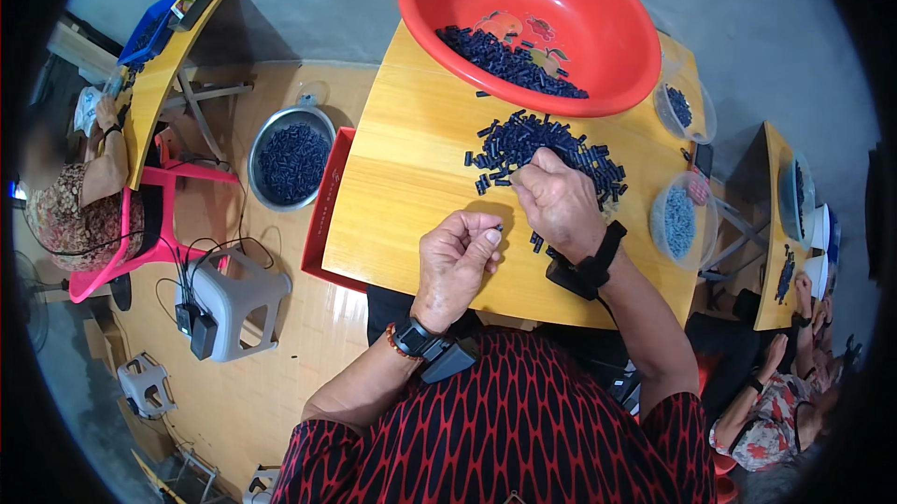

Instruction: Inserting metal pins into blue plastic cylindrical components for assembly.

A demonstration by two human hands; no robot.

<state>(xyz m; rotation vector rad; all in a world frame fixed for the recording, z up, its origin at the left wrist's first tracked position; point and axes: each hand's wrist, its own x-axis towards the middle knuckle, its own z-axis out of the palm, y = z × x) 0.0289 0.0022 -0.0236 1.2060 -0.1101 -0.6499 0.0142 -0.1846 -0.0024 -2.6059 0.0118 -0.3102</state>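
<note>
A loose pile of small dark-blue cylindrical pieces [523, 138] lies on the yellow wooden table [392, 177]. My left hand [456, 266] is closed in a pinch at the near side of the pile, with a small dark piece [499, 227] at its thumb and fingertips. Over the pile's near edge is my right hand [562, 203], its fingers curled inward; whatever they hold is hidden. Several dark pieces lie beside and beneath it. Behind the pile, a big red basin [598, 9] holds more of the same dark pieces.
Clear plastic tubs stand at the table's right, one with light-blue pieces [675, 222], another with dark pieces [680, 107]. On the floor at left are a metal bowl [322, 126] of dark pieces, a red box [327, 233] and a grey stool [245, 303]. Other people sit at both sides.
</note>
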